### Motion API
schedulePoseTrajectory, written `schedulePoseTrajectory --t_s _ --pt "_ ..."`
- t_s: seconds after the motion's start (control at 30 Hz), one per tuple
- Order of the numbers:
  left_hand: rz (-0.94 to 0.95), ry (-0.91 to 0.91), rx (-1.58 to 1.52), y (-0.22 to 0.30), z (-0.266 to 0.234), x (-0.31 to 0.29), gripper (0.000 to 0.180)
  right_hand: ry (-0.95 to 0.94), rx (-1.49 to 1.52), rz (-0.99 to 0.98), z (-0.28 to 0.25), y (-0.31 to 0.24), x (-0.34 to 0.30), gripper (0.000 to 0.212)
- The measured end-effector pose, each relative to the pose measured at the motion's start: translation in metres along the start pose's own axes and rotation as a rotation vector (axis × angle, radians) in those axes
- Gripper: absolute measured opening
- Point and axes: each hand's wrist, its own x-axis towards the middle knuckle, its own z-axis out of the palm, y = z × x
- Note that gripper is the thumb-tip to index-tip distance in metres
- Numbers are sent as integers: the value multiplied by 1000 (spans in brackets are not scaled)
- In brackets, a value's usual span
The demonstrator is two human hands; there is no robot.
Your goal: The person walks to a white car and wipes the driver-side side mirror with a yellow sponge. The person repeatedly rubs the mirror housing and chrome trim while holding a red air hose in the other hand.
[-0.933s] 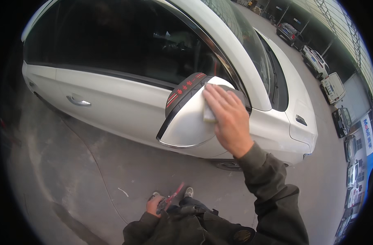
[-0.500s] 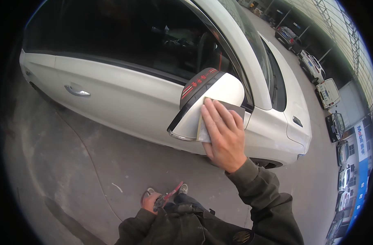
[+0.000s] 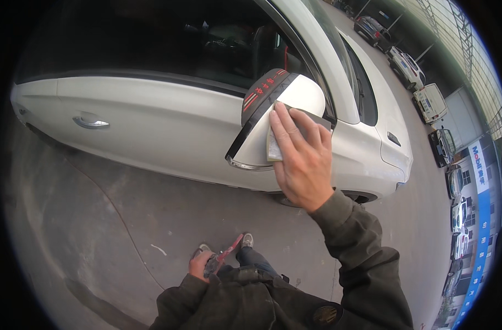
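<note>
My right hand presses a thin grey sanding pad flat against the white cover of a car's side mirror. Its fingers lie over the pad, with the thumb bent down at the near side. A dark band with red markings runs along the mirror's left part, and a clear strip edges its bottom. Low by my body, my left hand is closed around a red and dark tool, whose exact kind is hard to make out. The pad's underside is hidden.
The white car fills the upper area, with its door handle left of the mirror. A thin hose or cable runs across the grey floor. Parked vehicles line the far right beside a blue-and-white sign.
My right hand and the pad have slid slightly upward on the mirror cover. The whole view has shifted a little, and my left hand still grips the red tool.
</note>
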Motion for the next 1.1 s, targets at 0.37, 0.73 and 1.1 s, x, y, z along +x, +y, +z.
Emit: schedulePoseTrajectory --t_s 0.37,0.73,1.1 --pt "3 28 4 8 -18 -8 20 245 1283 790 -51 8 -68 61" --pt "15 85 0 38 -13 -4 38 361 2287 954 11 68 -127 57" --pt "110 -102 33 12 -33 10 48 311 1701 991 29 38 -111 52"
